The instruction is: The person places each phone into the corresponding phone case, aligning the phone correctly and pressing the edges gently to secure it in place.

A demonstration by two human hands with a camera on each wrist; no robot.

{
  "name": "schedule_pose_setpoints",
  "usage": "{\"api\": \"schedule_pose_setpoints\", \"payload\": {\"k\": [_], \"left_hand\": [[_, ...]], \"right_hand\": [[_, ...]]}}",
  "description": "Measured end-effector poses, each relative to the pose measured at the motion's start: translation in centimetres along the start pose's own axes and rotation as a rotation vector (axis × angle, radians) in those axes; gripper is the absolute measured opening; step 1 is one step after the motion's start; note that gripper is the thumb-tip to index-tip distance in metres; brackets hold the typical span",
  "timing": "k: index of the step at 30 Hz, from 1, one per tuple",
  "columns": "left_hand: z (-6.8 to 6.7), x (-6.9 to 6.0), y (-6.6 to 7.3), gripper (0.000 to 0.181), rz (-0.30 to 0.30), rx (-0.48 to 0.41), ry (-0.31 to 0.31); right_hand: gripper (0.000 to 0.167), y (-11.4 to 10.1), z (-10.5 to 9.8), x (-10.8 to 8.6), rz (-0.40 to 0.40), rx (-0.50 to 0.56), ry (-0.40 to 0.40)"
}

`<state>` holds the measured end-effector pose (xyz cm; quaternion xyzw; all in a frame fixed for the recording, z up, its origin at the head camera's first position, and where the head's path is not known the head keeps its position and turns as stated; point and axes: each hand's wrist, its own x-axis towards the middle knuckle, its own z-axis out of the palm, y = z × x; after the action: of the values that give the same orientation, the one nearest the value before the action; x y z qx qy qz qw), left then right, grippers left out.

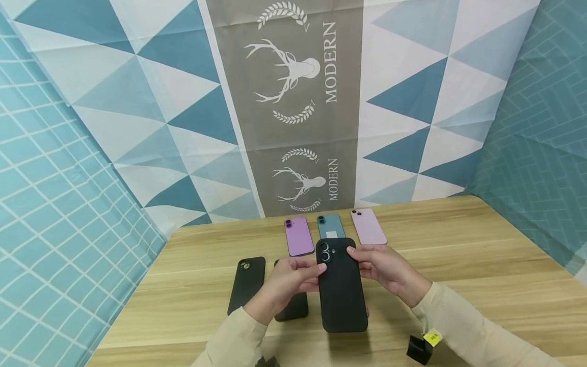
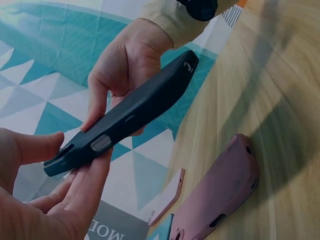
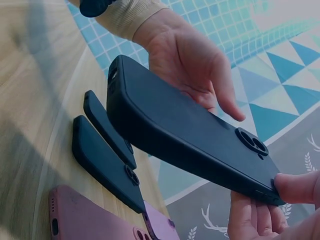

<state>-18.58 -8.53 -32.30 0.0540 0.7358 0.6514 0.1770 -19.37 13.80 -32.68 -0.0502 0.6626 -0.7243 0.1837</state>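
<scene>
Head view: black-cased phone (image 1: 343, 295) is raised between both hands, back and lenses (image 1: 325, 252) facing the wearer. Left hand (image 1: 288, 280) pinches its left edge beside the lenses; right hand (image 1: 389, 267) pinches the upper right corner, thumb in front. Lower end hangs free of both hands (no finger seen bracing it).

Judgement: the step looks like working along the case's rim. Best done with one hand steadying the body while the other presses edge and corners, thumb against fingers, evenly, off the lens glass.

Edges: one black case (image 1: 297, 307) lies partly hidden below the left hand, a second black case (image 1: 248, 281) farther left. Right wrist view shows a mauve case (image 3: 90, 217) under the lifted phone. Purple phone (image 1: 299, 237), teal phone (image 1: 329, 224) and pale pink phone (image 1: 370, 227) lie beyond the hands. Widest room: bare desk (image 1: 463, 244) right of the right hand; leftward and straight down call for care.
</scene>
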Motion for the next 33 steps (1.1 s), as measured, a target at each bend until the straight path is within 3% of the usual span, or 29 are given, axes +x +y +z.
{"api": "schedule_pose_setpoints", "payload": {"k": [8, 19, 27, 33], "left_hand": [[-0.08, 0.34, 0.30, 0.042, 0.026, 0.000, 0.062], [0.13, 0.24, 0.42, 0.037, 0.060, -0.010, 0.119], [0.42, -0.06, 0.35, 0.037, 0.051, -0.013, 0.177], [0.51, -0.13, 0.29, 0.037, 0.048, -0.019, 0.184]], "right_hand": [[0.019, 0.24, 0.11, 0.04, -0.010, 0.004, -0.057], [0.020, 0.12, 0.07, 0.10, 0.005, 0.014, -0.085], [0.020, -0.14, -0.25, -0.08, 0.036, 0.022, -0.142], [0.046, -0.31, -0.27, -0.05, 0.046, 0.028, -0.144]]}}
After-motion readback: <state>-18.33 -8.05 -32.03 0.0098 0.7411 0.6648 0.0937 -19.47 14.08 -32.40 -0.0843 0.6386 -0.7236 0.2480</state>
